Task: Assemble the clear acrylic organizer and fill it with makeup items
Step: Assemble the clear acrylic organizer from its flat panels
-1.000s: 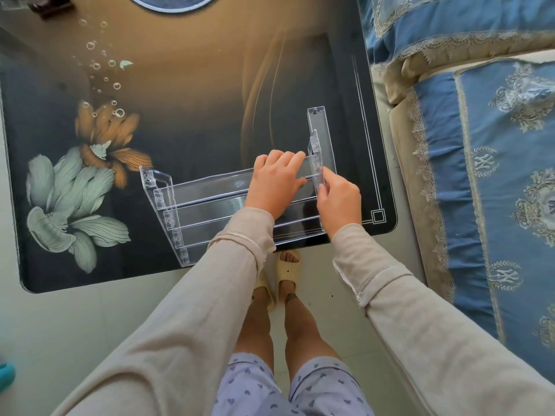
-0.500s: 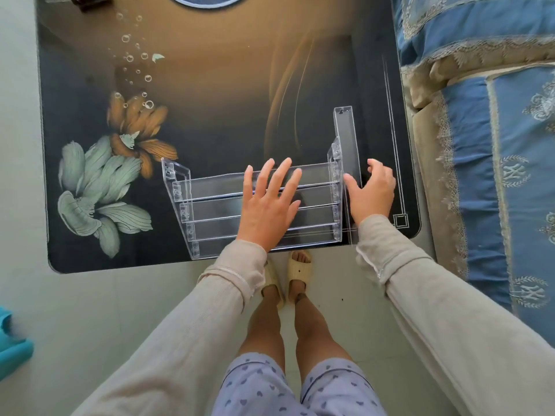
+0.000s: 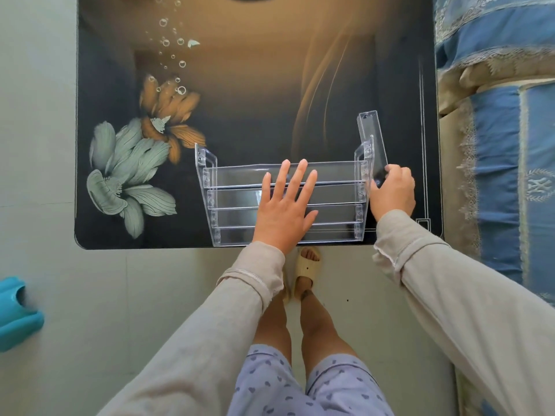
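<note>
The clear acrylic organizer (image 3: pixel 237 202), a stepped rack with several tiers and two side panels, lies near the front edge of the dark glass table (image 3: pixel 270 85). My left hand (image 3: pixel 283 210) rests flat on its tiers with fingers spread. A loose clear acrylic strip (image 3: pixel 371 136) lies against the rack's right side panel, running toward the back. My right hand (image 3: pixel 392 192) is curled around the near end of that strip, right beside the side panel. No makeup items are in view.
The table has a printed flower pattern (image 3: pixel 135 163) on its left half. A blue patterned sofa cover (image 3: pixel 510 145) borders the table on the right. A teal object (image 3: pixel 16 313) sits on the floor at the left. My legs and slippers stand below the table edge.
My left hand opened from a curled grip to lie flat on the tiers. My right hand moved from the right side panel onto the loose strip beside it. The view shifted left.
</note>
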A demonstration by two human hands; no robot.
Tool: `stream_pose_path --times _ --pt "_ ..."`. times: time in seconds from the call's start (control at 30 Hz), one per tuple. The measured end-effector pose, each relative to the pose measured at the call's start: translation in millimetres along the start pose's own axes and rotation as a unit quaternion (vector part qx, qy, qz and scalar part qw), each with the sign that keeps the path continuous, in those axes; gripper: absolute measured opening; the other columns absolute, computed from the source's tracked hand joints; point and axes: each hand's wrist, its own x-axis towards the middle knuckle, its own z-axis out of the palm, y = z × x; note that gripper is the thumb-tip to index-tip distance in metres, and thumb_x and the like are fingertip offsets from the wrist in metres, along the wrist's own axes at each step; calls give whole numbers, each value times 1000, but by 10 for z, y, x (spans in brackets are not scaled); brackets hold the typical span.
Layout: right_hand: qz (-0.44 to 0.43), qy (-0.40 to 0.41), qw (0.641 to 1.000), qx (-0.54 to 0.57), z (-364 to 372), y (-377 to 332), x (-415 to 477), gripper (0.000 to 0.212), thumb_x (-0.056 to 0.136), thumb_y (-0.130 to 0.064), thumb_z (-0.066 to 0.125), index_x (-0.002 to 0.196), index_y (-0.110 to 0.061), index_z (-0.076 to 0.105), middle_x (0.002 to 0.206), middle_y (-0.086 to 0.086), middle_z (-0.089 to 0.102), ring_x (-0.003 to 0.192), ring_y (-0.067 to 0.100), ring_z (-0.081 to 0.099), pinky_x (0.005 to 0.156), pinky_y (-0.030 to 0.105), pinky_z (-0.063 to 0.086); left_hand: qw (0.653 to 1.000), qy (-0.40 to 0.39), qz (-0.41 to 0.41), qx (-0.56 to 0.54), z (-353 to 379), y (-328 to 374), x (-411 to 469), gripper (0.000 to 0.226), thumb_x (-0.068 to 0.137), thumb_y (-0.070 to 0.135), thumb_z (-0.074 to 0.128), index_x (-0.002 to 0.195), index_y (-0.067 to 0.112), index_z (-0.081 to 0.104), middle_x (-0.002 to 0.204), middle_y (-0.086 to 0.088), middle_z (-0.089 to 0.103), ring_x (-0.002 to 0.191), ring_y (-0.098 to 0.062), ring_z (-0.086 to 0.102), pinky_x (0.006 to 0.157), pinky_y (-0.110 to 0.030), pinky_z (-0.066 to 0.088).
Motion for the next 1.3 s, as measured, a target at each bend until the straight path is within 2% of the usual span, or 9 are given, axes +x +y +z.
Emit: stream_pose_path --times 0.2,0.37,0.47,0.6,0.73,0.83,1.07,1.2,1.3 --pt "35 40 991 126 -355 -58 -234 39 87 -17 56 124 -5 49 123 17 49 110 32 52 93 40 44 997 -11 -19 -69 -260 -113 -69 54 96 34 38 146 21 22 157 -3 18 147 -25 10 119 -46 2" --pt "-130 119 983 58 -583 -217 -660 44 82 -11 63 124 -7 54 112 21 53 103 35 50 91 41 38 970 76 -157 -170 -479 -377 -244 46 92 26 48 137 18 41 149 -5 36 142 -26 25 118 -45 11" --pt "-230 83 969 8 -527 -455 -860 47 81 -9 65 127 -10 54 107 20 55 96 33 51 90 42 39 944 123 -234 -195 -576 -578 -310 49 89 22 52 135 12 42 146 -9 40 140 -27 29 117 -46 15" --pt "-341 -4 937 -75 -351 -858 -884 51 84 -7 62 133 -16 49 109 17 55 100 32 52 99 45 37 893 135 -315 -292 -672 -820 -269 51 90 15 50 139 10 35 147 -9 36 138 -25 29 115 -40 23" --pt "-379 -28 919 -105 -220 -1174 -764 56 84 -2 61 135 -18 45 107 18 55 97 33 49 105 50 36 827 129 -366 -408 -747 -1007 -152 54 88 -10 37 139 8 36 148 -10 33 134 -24 35 111 -30 29" --pt "-400 -39 906 -132 -142 -1309 -682 56 84 0 60 135 -18 46 105 20 55 95 35 50 105 50 33 779 94 -391 -481 -774 -1106 -92 54 89 -11 33 138 11 39 144 -9 41 123 -25 49 103 -31 39" --pt "-412 -60 896 -153 -34 -1396 -633 57 83 -4 63 135 -19 47 105 19 56 94 34 51 91 44 43 766 75 -390 -506 -789 -1143 -70 49 93 -4 34 139 13 40 141 -8 48 118 -23 54 100 -30 41" --pt "-410 -67 895 -160 -25 -1399 -593 57 84 -5 62 136 -21 44 107 18 55 96 33 51 89 43 42 774 76 -379 -501 -793 -1121 -52 45 94 0 34 137 13 42 140 -9 49 123 -29 51 108 -40 41" --pt "-408 -78 892 -176 -25 -1400 -552 57 87 -9 59 139 -24 40 111 16 53 100 31 49 88 41 41 778 83 -379 -495 -787 -1121 -24 39 97 11 37 135 12 44 137 -9 53 124 -26 51 105 -36 42"
